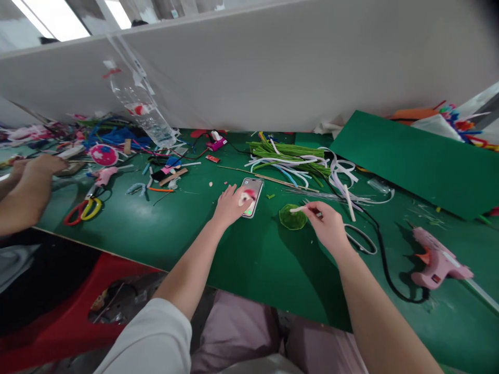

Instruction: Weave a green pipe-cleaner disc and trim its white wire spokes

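My left hand (231,204) lies at the lit smartphone (254,191), its fingers stretched out over the screen's left side. A red and white picture shows on the display, partly covered by the fingers. My right hand (326,226) pinches a short white stick (298,209) between thumb and fingertips. The stick's free end points left over a green round, faceted pad (292,220) on the table. Whether the stick touches the pad, I cannot tell. Scissors (360,239) lie just right of my right hand, partly hidden by it.
A pink glue gun (440,259) with a black cord lies at the right. Behind my hands are green pipe cleaners (292,150) and white strips. A green board (417,161) leans at the back right. Further left are a plastic bottle (142,111), scissors (83,210) and a co-worker's arms (29,189).
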The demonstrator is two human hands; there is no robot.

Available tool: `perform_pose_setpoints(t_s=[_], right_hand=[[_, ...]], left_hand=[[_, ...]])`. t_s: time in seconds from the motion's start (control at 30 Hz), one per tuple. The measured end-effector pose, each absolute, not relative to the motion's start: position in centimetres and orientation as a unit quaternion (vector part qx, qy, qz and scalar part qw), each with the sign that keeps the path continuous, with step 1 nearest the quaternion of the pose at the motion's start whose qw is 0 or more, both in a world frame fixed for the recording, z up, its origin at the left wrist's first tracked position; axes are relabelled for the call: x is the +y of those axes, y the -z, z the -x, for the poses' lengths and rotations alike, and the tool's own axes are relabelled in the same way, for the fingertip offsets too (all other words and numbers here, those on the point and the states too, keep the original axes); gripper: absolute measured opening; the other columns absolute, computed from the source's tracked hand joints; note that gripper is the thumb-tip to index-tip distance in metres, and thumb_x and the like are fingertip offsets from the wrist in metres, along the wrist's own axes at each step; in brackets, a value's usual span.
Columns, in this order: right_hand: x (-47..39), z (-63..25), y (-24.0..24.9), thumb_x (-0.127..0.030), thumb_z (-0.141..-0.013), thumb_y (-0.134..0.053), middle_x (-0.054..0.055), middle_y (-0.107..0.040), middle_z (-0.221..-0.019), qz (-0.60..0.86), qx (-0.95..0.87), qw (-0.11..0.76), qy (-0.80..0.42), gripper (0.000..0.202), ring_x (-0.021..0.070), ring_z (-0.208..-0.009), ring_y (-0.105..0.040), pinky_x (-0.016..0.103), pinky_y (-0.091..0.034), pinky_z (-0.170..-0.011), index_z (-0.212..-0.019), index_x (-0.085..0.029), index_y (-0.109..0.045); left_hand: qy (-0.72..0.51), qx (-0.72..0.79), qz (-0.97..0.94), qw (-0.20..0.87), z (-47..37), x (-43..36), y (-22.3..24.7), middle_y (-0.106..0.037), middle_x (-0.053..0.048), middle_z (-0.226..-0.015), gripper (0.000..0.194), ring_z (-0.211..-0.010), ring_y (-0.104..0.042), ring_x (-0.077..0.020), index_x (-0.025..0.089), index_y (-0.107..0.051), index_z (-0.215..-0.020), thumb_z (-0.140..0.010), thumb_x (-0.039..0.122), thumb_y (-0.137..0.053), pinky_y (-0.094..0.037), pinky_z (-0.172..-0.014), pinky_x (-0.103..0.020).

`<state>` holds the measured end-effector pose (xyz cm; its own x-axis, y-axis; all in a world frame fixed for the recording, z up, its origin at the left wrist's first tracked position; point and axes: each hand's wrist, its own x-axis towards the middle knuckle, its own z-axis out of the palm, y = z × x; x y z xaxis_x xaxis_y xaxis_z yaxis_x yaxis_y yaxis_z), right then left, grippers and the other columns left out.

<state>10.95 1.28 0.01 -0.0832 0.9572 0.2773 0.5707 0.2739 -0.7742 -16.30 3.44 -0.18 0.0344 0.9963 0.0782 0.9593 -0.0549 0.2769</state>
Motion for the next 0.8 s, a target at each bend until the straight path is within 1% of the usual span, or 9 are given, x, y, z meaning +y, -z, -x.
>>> perform_pose_setpoints(t_s=[0.07, 0.13, 0.3, 0.6, 0.67, 0.73, 0.8], right_hand=[[1.3, -10.9, 0.0, -0.041, -0.080, -0.048, 0.005, -0.063, -0.075, 0.549, -0.696, 0.393, -0.246, 0.025, 0.0162, -0.062, -0.054, 0.027, -0.042, -0.056, -0.077, -0.020, -0.060], [1.3, -10.9, 0.0, -0.041, -0.080, -0.049, 0.004, -0.063, -0.075, 0.548, -0.697, 0.392, -0.245, 0.024, 0.0162, -0.062, -0.054, 0.027, -0.042, -0.056, -0.077, -0.020, -0.059], [1.3, -10.9, 0.1, -0.040, -0.081, -0.048, 0.005, -0.063, -0.076, 0.542, -0.705, 0.392, -0.236, 0.023, 0.0165, -0.064, -0.055, 0.027, -0.042, -0.057, -0.077, -0.020, -0.059], [1.4, -11.0, 0.1, -0.040, -0.081, -0.048, 0.005, -0.063, -0.078, 0.540, -0.708, 0.390, -0.234, 0.023, 0.0169, -0.064, -0.055, 0.028, -0.043, -0.058, -0.078, -0.020, -0.059], [1.4, -11.0, 0.1, -0.040, -0.081, -0.047, 0.005, -0.063, -0.077, 0.541, -0.706, 0.392, -0.234, 0.023, 0.0172, -0.064, -0.055, 0.028, -0.043, -0.057, -0.078, -0.020, -0.059], [1.3, -11.0, 0.1, -0.040, -0.080, -0.047, 0.005, -0.063, -0.077, 0.543, -0.704, 0.394, -0.235, 0.023, 0.0171, -0.063, -0.055, 0.028, -0.043, -0.056, -0.078, -0.020, -0.059], [1.3, -11.0, 0.1, -0.040, -0.080, -0.048, 0.005, -0.063, -0.076, 0.544, -0.702, 0.394, -0.237, 0.023, 0.0167, -0.063, -0.055, 0.028, -0.043, -0.056, -0.078, -0.020, -0.059]], left_hand=[[-0.124, 0.694, -0.706, 0.073, 16.1, 4.0, 0.1, -0.046, -0.014, -0.129, 0.058, -0.120, -0.039, -0.0292, 0.022, -0.035, -0.131, -0.082, 0.053, -0.034, -0.033, -0.094, -0.045], [-0.126, 0.701, -0.699, 0.063, 15.9, 4.8, 0.2, -0.049, -0.013, -0.125, 0.059, -0.116, -0.043, -0.0292, 0.023, -0.034, -0.131, -0.081, 0.054, -0.034, -0.034, -0.092, -0.044], [-0.091, 0.730, -0.673, 0.074, 15.8, 6.9, 0.6, -0.051, -0.015, -0.122, 0.065, -0.112, -0.045, -0.0327, 0.023, -0.036, -0.131, -0.078, 0.060, -0.033, -0.036, -0.088, -0.048], [-0.081, 0.738, -0.666, 0.074, 15.5, 7.7, 0.9, -0.050, -0.016, -0.118, 0.064, -0.111, -0.045, -0.0349, 0.025, -0.038, -0.130, -0.077, 0.060, -0.034, -0.035, -0.087, -0.049], [-0.106, 0.737, -0.663, 0.078, 15.6, 7.6, 0.8, -0.050, -0.016, -0.120, 0.065, -0.111, -0.045, -0.0350, 0.024, -0.035, -0.131, -0.077, 0.058, -0.037, -0.036, -0.087, -0.049], [-0.157, 0.729, -0.662, 0.071, 15.7, 7.2, 0.7, -0.051, -0.016, -0.119, 0.062, -0.110, -0.047, -0.0329, 0.022, -0.034, -0.131, -0.078, 0.054, -0.040, -0.038, -0.086, -0.046], [-0.230, 0.722, -0.650, 0.058, 16.0, 6.6, 0.7, -0.056, -0.013, -0.112, 0.053, -0.104, -0.052, -0.0279, 0.020, -0.039, -0.126, -0.079, 0.046, -0.043, -0.041, -0.083, -0.040]])
